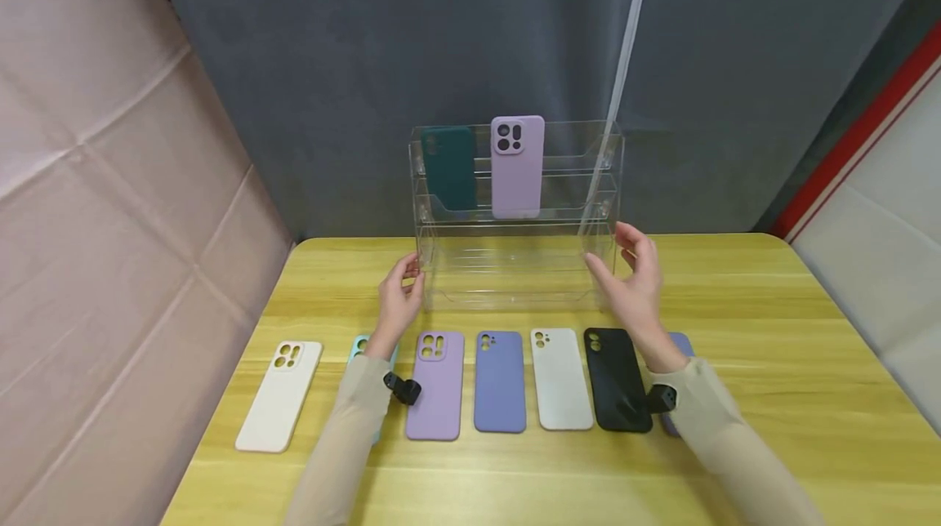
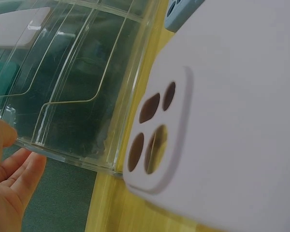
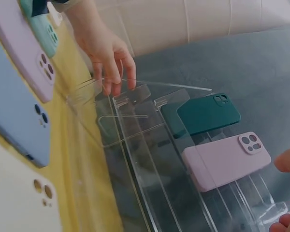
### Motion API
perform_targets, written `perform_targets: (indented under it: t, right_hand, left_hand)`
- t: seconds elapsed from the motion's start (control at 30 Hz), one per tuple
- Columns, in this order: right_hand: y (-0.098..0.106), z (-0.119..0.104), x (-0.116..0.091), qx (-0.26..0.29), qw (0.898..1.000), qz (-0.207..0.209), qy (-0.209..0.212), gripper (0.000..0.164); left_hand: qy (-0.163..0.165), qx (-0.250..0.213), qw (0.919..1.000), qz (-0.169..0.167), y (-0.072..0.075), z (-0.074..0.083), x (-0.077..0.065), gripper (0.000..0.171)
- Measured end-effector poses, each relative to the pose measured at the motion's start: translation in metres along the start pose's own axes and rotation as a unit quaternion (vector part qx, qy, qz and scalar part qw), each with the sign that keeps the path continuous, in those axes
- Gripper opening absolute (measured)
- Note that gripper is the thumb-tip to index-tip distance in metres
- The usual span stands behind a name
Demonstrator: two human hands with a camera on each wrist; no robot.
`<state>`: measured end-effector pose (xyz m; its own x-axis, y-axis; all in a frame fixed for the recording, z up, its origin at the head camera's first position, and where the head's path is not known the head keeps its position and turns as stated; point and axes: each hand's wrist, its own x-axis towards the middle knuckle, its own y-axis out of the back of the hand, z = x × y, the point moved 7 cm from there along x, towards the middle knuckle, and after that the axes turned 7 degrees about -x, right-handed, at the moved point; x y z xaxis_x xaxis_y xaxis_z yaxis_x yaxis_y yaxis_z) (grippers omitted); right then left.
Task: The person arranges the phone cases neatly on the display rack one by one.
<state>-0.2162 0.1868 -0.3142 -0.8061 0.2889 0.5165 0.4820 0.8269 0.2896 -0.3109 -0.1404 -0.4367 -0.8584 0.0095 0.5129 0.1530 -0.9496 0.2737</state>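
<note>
A clear tiered display rack [image 1: 515, 300] stands at the back of the table. In it are a dark green phone case [image 1: 450, 171] and a lilac phone case [image 1: 518, 183], upright side by side on upper tiers. At the rack's left side, my left hand [image 1: 400, 297] touches the edge with loosely bent fingers; in the left wrist view its thumb [image 2: 5, 134] overlaps the rack's edge. My right hand [image 1: 636, 281] is at the other side, thumb and fingers spread apart. The right wrist view shows these fingers [image 3: 287, 160] beside the rack, holding nothing.
Phone cases lie in a row before the rack: white [image 1: 279, 399], turquoise under my left wrist, lilac [image 1: 435, 395], periwinkle [image 1: 500, 387], another white [image 1: 562, 383], black [image 1: 616, 387], and a bluish one [image 1: 681, 342] partly behind my right wrist. A grey curtain [image 1: 353, 85] hangs behind.
</note>
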Motion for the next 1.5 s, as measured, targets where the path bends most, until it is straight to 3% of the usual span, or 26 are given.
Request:
perform_targets:
  t: [0.17,0.43,0.63,1.03,1.5]
  right_hand:
    - [0.010,0.018,-0.014,-0.010,1.000,-0.005,-0.010,0.049]
    - [0.023,0.078,-0.035,-0.052,0.997,-0.020,-0.059,0.054]
    - [0.040,0.105,-0.051,-0.085,0.992,-0.012,-0.094,0.053]
    - [0.068,0.142,-0.079,-0.171,0.979,-0.011,-0.112,0.057]
    - [0.070,0.165,-0.095,-0.257,0.958,-0.061,-0.110,0.069]
  left_hand:
    - [0.008,-0.001,1.0000,-0.003,-0.002,0.000,0.000,0.035]
    - [0.006,-0.002,1.0000,-0.001,-0.002,0.001,0.000,0.035]
    - [0.005,-0.004,1.0000,-0.004,-0.004,0.001,0.000,0.034]
    - [0.006,0.000,1.0000,-0.003,-0.005,0.000,0.001,0.035]
    - [-0.024,-0.007,0.9997,0.006,0.000,0.003,0.001,0.034]
